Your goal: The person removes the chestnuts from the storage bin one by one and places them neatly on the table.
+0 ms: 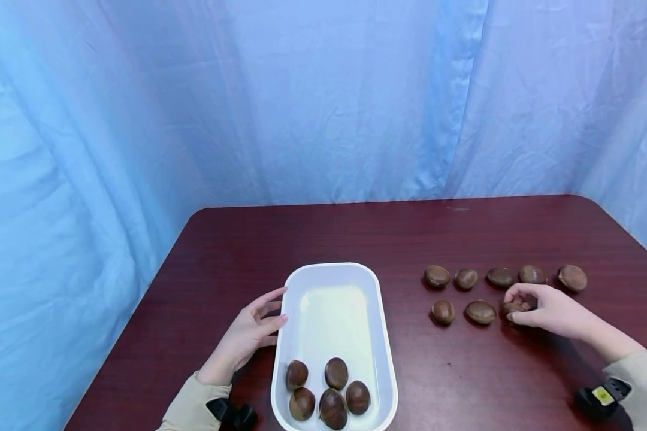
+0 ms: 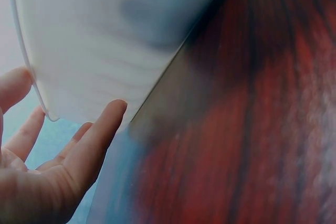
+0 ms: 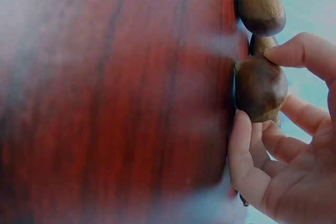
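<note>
My right hand (image 1: 552,310) pinches a brown chestnut (image 3: 261,90) between thumb and fingers, at the right end of the front row of chestnuts on the table. In the right wrist view that chestnut appears low against the tabletop, with another chestnut (image 3: 261,8) just beyond it. My left hand (image 1: 250,332) rests its spread fingertips against the left side of a white rectangular tray (image 1: 386,359). In the left wrist view the fingers (image 2: 107,124) lie extended along the tray's outer wall. Several chestnuts (image 1: 336,373) sit inside the tray, grouped at its near end.
Behind the right hand runs a row of several chestnuts (image 1: 500,276). Two more, a small chestnut (image 1: 443,312) and a larger chestnut (image 1: 480,312), lie left of the hand. Blue curtains (image 1: 323,108) hang beyond the dark red table (image 1: 248,245).
</note>
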The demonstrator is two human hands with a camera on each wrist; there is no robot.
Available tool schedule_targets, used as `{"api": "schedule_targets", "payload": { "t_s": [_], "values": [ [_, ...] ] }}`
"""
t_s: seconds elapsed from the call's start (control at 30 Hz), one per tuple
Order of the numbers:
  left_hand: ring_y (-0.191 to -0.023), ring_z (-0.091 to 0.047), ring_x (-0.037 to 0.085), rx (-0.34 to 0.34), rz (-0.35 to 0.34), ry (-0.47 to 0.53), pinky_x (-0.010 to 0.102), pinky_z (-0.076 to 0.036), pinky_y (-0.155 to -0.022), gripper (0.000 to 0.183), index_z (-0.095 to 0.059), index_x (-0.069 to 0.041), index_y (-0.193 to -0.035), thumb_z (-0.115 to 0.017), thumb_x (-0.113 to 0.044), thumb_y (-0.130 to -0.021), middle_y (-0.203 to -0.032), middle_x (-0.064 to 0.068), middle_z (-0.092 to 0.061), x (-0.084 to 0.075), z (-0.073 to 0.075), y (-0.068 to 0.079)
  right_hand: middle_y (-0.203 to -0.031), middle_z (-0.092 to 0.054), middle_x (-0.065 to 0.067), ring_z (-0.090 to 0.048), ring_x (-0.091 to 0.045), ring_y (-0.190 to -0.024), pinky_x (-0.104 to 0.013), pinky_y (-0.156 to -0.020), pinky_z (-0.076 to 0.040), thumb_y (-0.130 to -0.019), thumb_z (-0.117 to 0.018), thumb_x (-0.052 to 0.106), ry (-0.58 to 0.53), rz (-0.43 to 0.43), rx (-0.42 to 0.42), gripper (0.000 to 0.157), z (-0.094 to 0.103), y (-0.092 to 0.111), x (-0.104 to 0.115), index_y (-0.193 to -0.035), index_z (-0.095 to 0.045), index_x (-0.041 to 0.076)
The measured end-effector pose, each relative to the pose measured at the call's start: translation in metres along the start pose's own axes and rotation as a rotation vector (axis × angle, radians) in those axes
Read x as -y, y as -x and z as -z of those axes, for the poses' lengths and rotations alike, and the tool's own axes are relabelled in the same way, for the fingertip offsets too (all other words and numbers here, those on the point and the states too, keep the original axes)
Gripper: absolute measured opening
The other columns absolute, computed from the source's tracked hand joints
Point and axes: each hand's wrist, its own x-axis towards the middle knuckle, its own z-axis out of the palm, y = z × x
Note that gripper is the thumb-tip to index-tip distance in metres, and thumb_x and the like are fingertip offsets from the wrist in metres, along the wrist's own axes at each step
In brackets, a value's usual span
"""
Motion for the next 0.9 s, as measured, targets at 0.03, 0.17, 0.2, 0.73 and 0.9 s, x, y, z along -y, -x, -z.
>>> {"api": "schedule_targets", "payload": {
  "t_s": [0.03, 0.17, 0.2, 0.73, 0.9],
  "values": [
    [-0.094, -0.065, 0.014, -0.001, 0.000, 0.000, 0.036, -0.056, -0.078, 0.062, -0.034, -0.008, -0.146, -0.062, -0.014, -0.092, -0.137, 0.025, -0.042, 0.000, 0.000, 0.000, -0.082, -0.054, 0.006, -0.045, 0.001, -0.068, -0.021, -0.058, -0.037, -0.082, -0.069, 0.007, -0.008, -0.002, 0.017, 0.016, 0.001, 0.000, 0.000, -0.094, -0.059, 0.009],
    [-0.094, -0.065, 0.015, -0.003, 0.000, -0.006, 0.036, -0.056, -0.078, 0.062, -0.034, -0.008, -0.146, -0.063, -0.015, -0.092, -0.137, 0.025, -0.042, 0.000, 0.000, 0.000, -0.084, -0.055, 0.005, -0.046, 0.001, -0.067, -0.022, -0.056, -0.040, -0.085, -0.066, 0.008, -0.051, -0.012, 0.076, 0.014, 0.003, 0.000, 0.000, -0.097, -0.059, 0.006],
    [-0.094, -0.065, 0.015, -0.003, 0.001, -0.008, 0.036, -0.056, -0.078, 0.061, -0.034, -0.008, -0.146, -0.063, -0.015, -0.092, -0.137, 0.025, -0.042, 0.000, 0.000, 0.000, -0.084, -0.055, 0.005, -0.047, 0.000, -0.066, -0.022, -0.056, -0.041, -0.086, -0.065, 0.008, -0.065, -0.015, 0.090, 0.014, 0.003, -0.001, 0.000, -0.098, -0.059, 0.005],
    [-0.095, -0.065, 0.017, 0.001, 0.002, -0.021, 0.037, -0.056, -0.079, 0.061, -0.035, -0.009, -0.146, -0.063, -0.016, -0.092, -0.137, 0.025, -0.043, -0.001, 0.000, 0.001, -0.088, -0.057, 0.004, -0.049, 0.006, -0.072, -0.021, -0.058, -0.043, -0.084, -0.069, 0.010, 0.021, 0.007, 0.032, 0.020, 0.018, -0.001, 0.005, -0.101, -0.061, 0.005],
    [-0.096, -0.065, 0.018, -0.003, -0.001, -0.028, 0.037, -0.056, -0.079, 0.060, -0.035, -0.010, -0.145, -0.062, -0.016, -0.092, -0.136, 0.024, -0.043, -0.001, 0.000, 0.001, -0.087, -0.059, 0.001, -0.050, 0.005, -0.075, -0.022, -0.059, -0.044, -0.084, -0.070, 0.011, 0.019, 0.005, 0.004, 0.023, 0.025, -0.004, 0.018, -0.104, -0.060, 0.004]
  ]
}}
